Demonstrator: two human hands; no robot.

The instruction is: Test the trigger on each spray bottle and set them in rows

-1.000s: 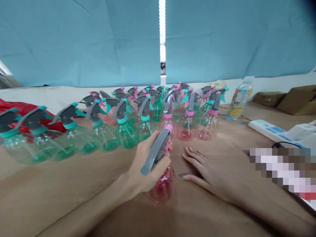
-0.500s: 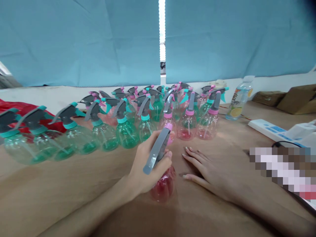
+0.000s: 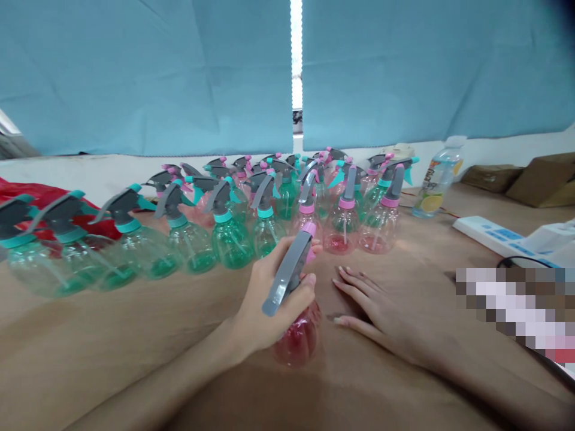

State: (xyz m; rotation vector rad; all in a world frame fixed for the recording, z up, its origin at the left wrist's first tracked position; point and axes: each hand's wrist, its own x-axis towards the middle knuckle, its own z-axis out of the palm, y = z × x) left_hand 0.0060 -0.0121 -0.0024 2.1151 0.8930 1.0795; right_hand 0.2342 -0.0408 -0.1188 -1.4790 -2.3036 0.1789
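My left hand [image 3: 269,299] is wrapped round the neck of a pink spray bottle [image 3: 297,341], just below its grey trigger head with a pink nozzle. The bottle stands on the brown table, its neck largely hidden by my fingers. To the right of it, my right hand [image 3: 372,305] lies palm down on the tabletop, fingers stretched out and holding nothing. Just beyond my hands stand more spray bottles: a green one [image 3: 232,242] with a teal collar, and a pink one [image 3: 340,239] with a pink collar.
Several green and pink spray bottles run in rows across the table [image 3: 135,335]. A red bag [image 3: 101,227] lies behind those at left. At right are a drink bottle [image 3: 433,185], a white power strip [image 3: 489,234] and a cardboard box [image 3: 543,179]. A blue curtain [image 3: 157,78] hangs behind.
Almost nothing differs. The view has shifted very slightly; my left hand keeps its grip on the pink spray bottle and my right hand stays flat on the table.
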